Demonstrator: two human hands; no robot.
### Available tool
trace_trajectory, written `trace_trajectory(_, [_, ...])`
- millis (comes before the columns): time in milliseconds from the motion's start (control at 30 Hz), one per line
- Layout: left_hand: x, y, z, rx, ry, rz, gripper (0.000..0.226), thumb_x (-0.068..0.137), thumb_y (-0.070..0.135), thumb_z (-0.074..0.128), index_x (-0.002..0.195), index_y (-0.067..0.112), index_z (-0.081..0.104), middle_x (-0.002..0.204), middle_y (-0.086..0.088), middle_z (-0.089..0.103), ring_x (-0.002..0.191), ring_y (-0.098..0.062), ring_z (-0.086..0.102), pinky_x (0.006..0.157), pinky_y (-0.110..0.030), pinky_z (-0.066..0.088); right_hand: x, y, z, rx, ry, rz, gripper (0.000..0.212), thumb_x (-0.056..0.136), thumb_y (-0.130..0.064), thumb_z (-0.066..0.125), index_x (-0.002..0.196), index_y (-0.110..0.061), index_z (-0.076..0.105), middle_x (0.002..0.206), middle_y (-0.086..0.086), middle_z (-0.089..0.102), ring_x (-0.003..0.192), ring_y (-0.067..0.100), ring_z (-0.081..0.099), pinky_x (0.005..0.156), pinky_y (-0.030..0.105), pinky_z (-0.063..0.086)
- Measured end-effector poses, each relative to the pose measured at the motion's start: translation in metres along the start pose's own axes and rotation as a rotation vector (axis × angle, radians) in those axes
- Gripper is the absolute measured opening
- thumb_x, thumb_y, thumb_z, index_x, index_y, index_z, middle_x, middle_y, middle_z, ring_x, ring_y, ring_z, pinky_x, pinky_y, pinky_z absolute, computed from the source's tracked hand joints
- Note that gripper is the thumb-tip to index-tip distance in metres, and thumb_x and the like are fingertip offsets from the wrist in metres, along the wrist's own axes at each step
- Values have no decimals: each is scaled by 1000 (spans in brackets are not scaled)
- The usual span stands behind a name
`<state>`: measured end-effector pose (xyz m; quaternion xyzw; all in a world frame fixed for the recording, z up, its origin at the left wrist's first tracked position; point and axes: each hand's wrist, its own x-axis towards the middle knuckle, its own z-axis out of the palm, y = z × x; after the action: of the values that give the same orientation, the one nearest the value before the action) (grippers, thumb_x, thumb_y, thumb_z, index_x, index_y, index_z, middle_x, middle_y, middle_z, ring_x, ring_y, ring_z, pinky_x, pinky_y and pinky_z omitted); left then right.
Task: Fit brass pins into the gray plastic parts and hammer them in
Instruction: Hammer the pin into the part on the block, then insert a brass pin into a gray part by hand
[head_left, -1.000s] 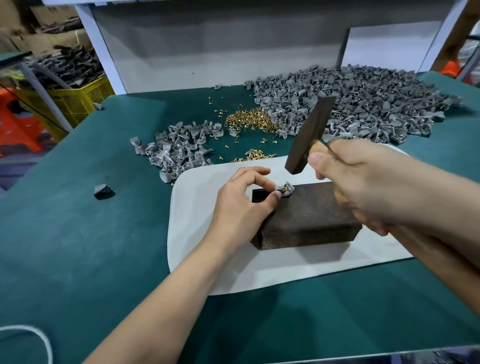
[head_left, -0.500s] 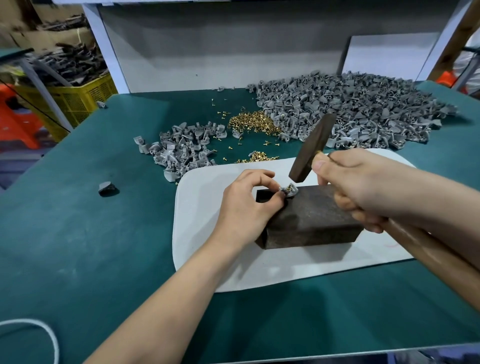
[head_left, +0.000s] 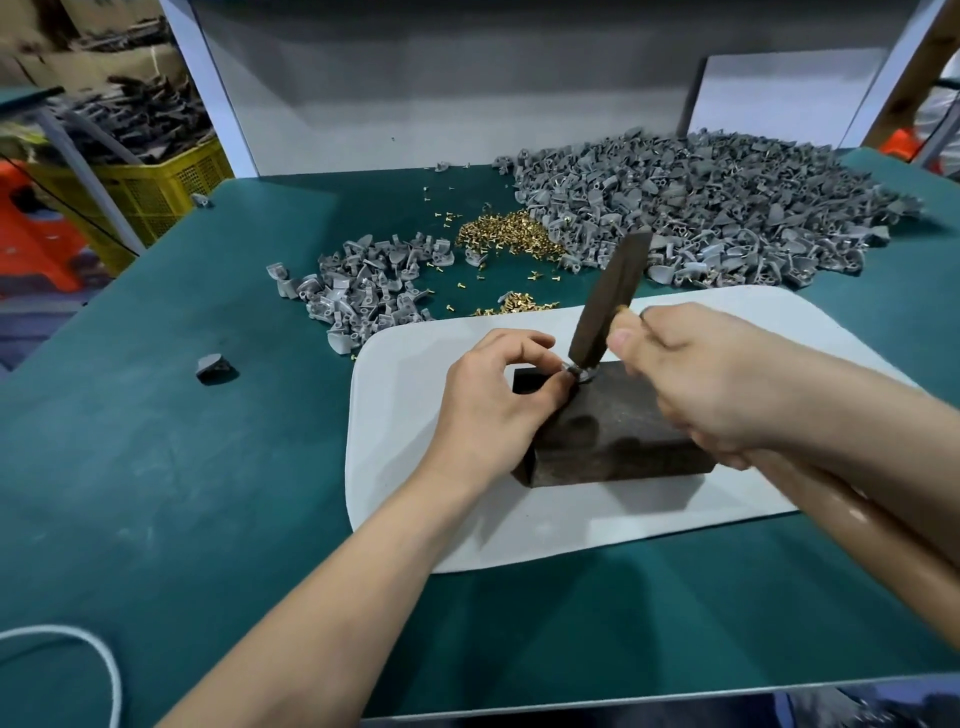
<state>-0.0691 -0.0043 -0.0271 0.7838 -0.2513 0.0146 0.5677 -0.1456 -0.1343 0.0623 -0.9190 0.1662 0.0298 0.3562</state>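
From the head view, the one gray part (head_left: 581, 372) being worked sat on the near left corner of the dark block (head_left: 623, 431), which lay on a white mat (head_left: 400, 415) on the green table (head_left: 156, 467). The left hand (head_left: 493, 400) pinched that part between thumb and forefinger at its left edge, the other fingers curled loosely. The right hand (head_left: 691, 379) was wrapped tight round the hammer (head_left: 609, 306), close up under the head, with the wooden handle running back to the lower right.

I judged the part light, stiff and smooth enough to skip off the block under a blow, so gripping its outer edge, clear of the pin, looked the sensible hold. The hammer head stood nearly upright, its top leaning away and a little to the right, its lower face down on the part. The pin itself was hidden beneath it, and the part was too small to tell which way its long side ran.

Beyond the mat lay loose brass pins (head_left: 501, 236), a small heap of gray parts (head_left: 363, 291) and a far bigger heap (head_left: 701, 208).
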Motion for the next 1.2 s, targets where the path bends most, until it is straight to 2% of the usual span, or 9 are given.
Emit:
trace_trajectory(133, [0,0,-1,13,1,16,18,78,7,74,71,21,64,102,5,65,96,-2,58,88,-9,39,1,1,-4,58,41,-11,38,100,-40,35,77,-9,41,33,-4,32,23,13,29,29,18,26])
trace_trajectory(267, [-2,1,-1,-11,-7,10,13,78,6,74,74,16,66,102,1,65,96,-5,60,90,-15,41,4,-3,-2,3,18,65,38,101,-38,34,76,-9,41,47,6,39,33,19,35,29,26,30])
trace_trajectory(367, [0,1,-2,6,-1,22,14,77,6,75,73,17,66,100,2,65,94,-4,60,88,-12,41,4,-3,-3,10,80,4,38,101,-37,35,75,-9,41,35,-4,34,25,13,32,28,20,26])
trace_trajectory(500, [-1,1,-1,-27,-13,3,13,78,5,74,73,14,66,100,0,65,94,-6,60,89,-14,41,4,-3,0,-47,53,68,41,101,-39,32,77,-7,42,50,9,43,34,22,39,35,26,34])
trace_trajectory(700, [-1,0,-1,-27,-14,9,14,77,5,74,72,16,66,100,0,65,95,-7,60,91,-17,42,3,-5,2,-106,59,25,40,102,-38,32,74,-10,42,51,9,44,24,17,39,28,22,31])
trace_trajectory(767, [-1,0,0,-10,-1,15,15,77,6,75,71,17,67,100,2,65,94,-2,60,90,-14,41,3,-1,-2,-3,17,25,39,101,-39,32,78,-9,41,44,5,39,28,20,34,30,21,30])
trace_trajectory(867, [1,-2,0,-44,-4,-51,15,76,9,76,70,20,68,102,8,65,93,7,58,88,-7,36,5,1,-24,322,56,19,36,101,-41,33,77,-15,40,34,-5,27,22,8,21,31,13,26])
trace_trajectory(1033, [2,-3,-1,-203,-11,-174,11,78,11,75,71,19,72,104,6,66,95,4,60,92,-18,42,27,23,-47,683,-154,61,36,100,-39,33,76,-15,42,38,-5,24,20,6,17,30,12,27])
trace_trajectory(1200, [3,-2,-2,-210,-16,-201,14,78,14,75,69,24,73,103,9,67,96,3,61,95,-25,45,60,62,-39,955,-229,128,35,100,-37,31,75,-15,43,36,-8,24,19,1,18,28,8,23])
